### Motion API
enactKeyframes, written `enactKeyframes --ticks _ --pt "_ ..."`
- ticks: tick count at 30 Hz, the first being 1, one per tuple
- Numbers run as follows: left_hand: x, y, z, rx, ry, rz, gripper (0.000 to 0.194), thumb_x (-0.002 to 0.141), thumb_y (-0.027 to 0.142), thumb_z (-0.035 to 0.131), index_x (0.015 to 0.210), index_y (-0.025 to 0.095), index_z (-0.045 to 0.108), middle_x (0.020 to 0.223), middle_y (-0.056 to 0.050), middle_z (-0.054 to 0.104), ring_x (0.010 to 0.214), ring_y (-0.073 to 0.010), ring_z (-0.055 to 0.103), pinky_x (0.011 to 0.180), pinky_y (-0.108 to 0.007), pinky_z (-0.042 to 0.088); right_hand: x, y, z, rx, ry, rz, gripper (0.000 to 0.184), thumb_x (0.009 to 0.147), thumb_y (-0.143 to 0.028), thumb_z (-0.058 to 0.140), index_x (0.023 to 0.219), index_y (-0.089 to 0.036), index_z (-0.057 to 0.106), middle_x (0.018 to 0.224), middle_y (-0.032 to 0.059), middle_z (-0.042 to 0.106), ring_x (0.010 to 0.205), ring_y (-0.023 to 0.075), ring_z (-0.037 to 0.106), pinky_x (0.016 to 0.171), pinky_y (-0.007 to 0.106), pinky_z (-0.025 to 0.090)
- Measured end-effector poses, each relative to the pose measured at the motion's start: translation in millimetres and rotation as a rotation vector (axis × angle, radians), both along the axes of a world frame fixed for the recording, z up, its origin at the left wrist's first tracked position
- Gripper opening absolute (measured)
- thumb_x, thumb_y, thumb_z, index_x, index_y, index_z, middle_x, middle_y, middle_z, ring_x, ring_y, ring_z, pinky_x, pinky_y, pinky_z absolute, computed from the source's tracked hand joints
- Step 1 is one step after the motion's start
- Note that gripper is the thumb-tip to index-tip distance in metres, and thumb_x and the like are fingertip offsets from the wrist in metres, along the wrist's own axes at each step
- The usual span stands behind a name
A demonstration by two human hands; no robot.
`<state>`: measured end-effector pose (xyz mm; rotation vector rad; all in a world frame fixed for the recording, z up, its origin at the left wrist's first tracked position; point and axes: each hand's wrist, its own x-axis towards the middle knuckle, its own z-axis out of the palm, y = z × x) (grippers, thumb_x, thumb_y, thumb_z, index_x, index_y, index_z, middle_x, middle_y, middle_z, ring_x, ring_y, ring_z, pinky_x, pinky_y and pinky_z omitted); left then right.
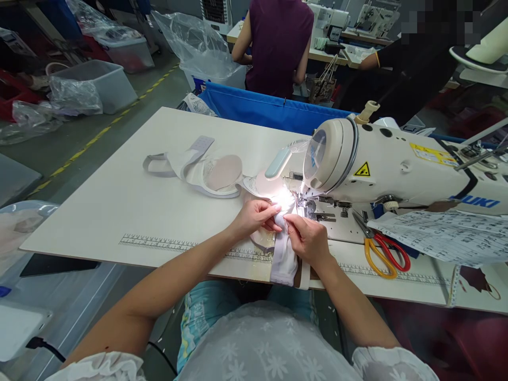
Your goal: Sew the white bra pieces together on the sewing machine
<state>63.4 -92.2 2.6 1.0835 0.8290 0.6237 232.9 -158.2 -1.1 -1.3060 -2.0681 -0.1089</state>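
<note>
A white bra (224, 173) with pale pink cups lies across the table, its one end reaching the needle area of a sewing machine (333, 153). My left hand (260, 216) pinches the bra's fabric just left of the presser foot, under a bright lamp glow. Close beside it, my right hand (308, 238) grips the edge of the bra's band with thumb and forefinger. The band (283, 262) hangs down between both hands to the table's front edge. Glare hides the exact spot where the fabric meets the needle.
Scissors (383, 254) with orange and red handles lie right of my right hand, near printed paper sheets (448, 235). A ruler strip (170, 244) runs along the front of the white table (111, 201). Behind stands a blue cloth bin (270, 107); two people work beyond it.
</note>
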Motion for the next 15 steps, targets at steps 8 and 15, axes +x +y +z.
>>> enactKeyframes --ticks 8,15 --pt "0.5 -1.5 1.6 0.031 0.009 0.002 0.042 0.074 0.051 0.070 0.065 0.012 0.060 0.061 -0.007 0.071 0.060 -0.0178 0.071 0.055 -0.021 0.055 -0.4 -0.2 0.8 0.014 0.004 -0.003 0.014 0.090 -0.015 0.048 0.091 -0.017 0.062 0.067 -0.0002 0.066 0.054 0.0105 0.054 0.054 0.022 0.037" --pt "0.8 -1.9 2.5 0.011 -0.001 0.009 0.043 0.071 0.052 0.071 0.065 0.012 0.060 0.061 -0.007 0.071 0.060 -0.0175 0.071 0.055 -0.021 0.055 -0.2 -0.2 0.0 0.010 0.001 -0.007 0.014 0.090 -0.016 0.048 0.092 -0.017 0.062 0.067 0.0000 0.066 0.055 0.0109 0.055 0.055 0.021 0.037"
